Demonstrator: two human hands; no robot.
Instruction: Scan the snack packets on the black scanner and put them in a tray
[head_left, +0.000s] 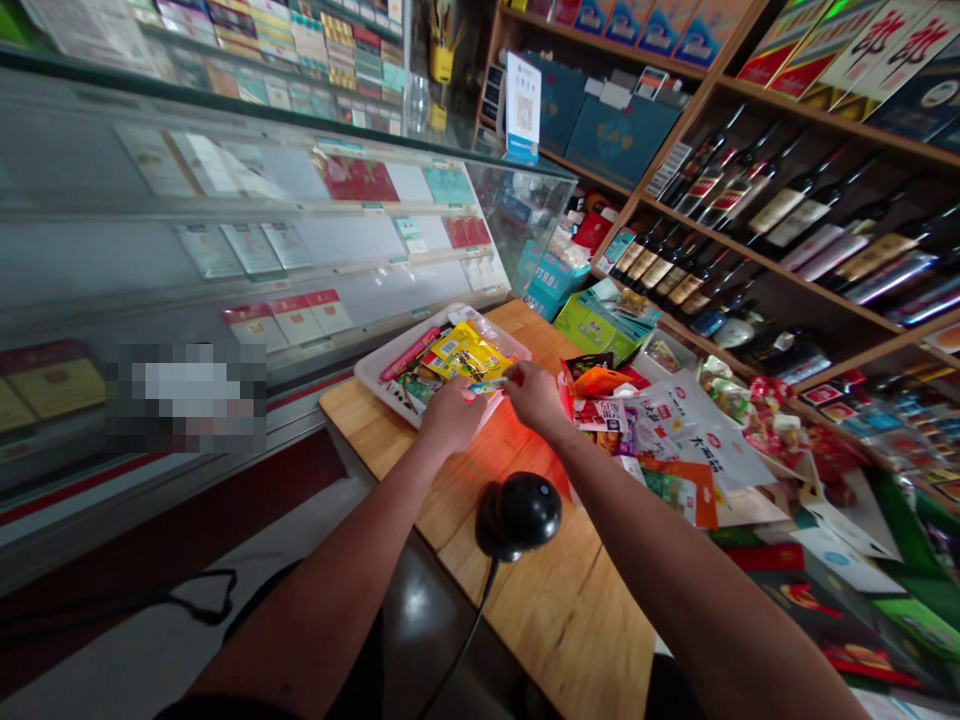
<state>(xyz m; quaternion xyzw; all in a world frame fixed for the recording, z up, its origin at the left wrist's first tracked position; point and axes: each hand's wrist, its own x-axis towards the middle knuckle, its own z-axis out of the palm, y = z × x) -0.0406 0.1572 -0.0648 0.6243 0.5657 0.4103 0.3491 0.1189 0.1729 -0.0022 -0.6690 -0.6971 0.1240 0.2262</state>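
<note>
My left hand point(452, 415) and my right hand point(535, 397) are close together above the wooden table point(600, 590). Their fingers pinch a small, narrow blue-green packet point(489, 384) from both ends; its exact kind is too small to make out. Just behind it, a white plastic tray point(369, 372) holds several snack packets, among them a yellow packet point(469, 352) and a pink one point(411, 352). Nearer to me stands a black desktop barcode scanner point(529, 508), casting red light on the wood and towards my hands.
Snack bags point(679, 425) crowd the table's right side. On the left is a glass display counter point(262, 290) with cigarette packs. Shelves of bottles point(795, 215) rise at the right. A cable point(480, 605) runs down from the scanner.
</note>
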